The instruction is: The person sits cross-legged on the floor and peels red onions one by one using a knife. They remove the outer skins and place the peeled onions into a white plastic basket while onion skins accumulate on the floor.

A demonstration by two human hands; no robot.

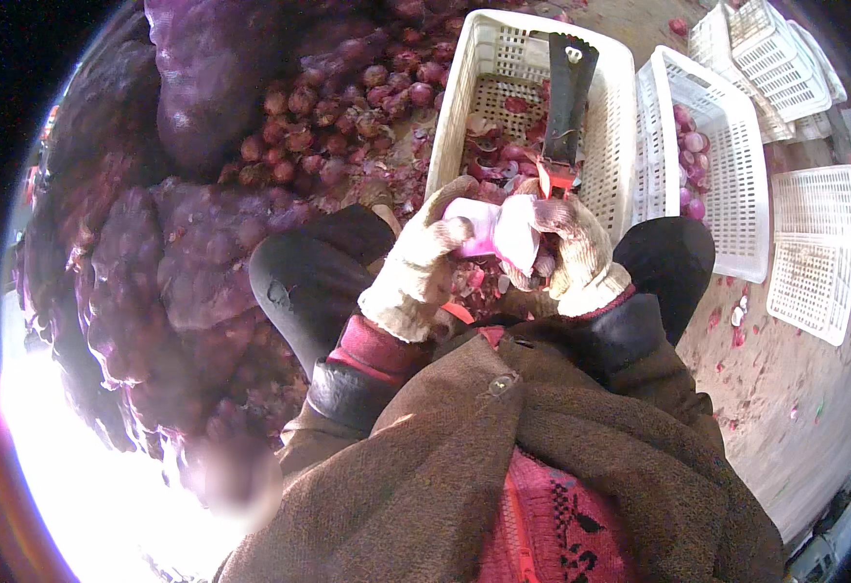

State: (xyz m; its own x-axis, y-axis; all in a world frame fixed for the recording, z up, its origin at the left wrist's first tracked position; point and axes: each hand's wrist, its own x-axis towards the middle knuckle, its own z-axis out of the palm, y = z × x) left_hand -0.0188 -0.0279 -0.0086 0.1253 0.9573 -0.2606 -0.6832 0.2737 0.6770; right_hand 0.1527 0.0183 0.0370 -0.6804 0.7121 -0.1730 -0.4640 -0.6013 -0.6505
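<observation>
Between my gloved hands, above the near end of a white plastic crate (444,120), is a red onion (475,224), glaring pink in bright light. My left hand (414,266), in a pale knit glove, grips it from the left. My right hand (578,244), gloved alike, closes its fingers on a whitish onion layer (519,233) against the onion; whether this layer is still attached, I cannot tell. Just beyond my right fingers is an orange-red plastic piece (557,177) at the end of a black strip (570,95) lying across the crate. Onion skins (491,157) litter the crate.
Unpeeled onions (309,109) are heaped beyond my left knee, beside purple mesh sacks (199,255). At right, a second white crate (735,167) holds peeled onions (693,157). Stacked crates (775,58) and another crate (812,284) stand farther right. Skins dot the floor.
</observation>
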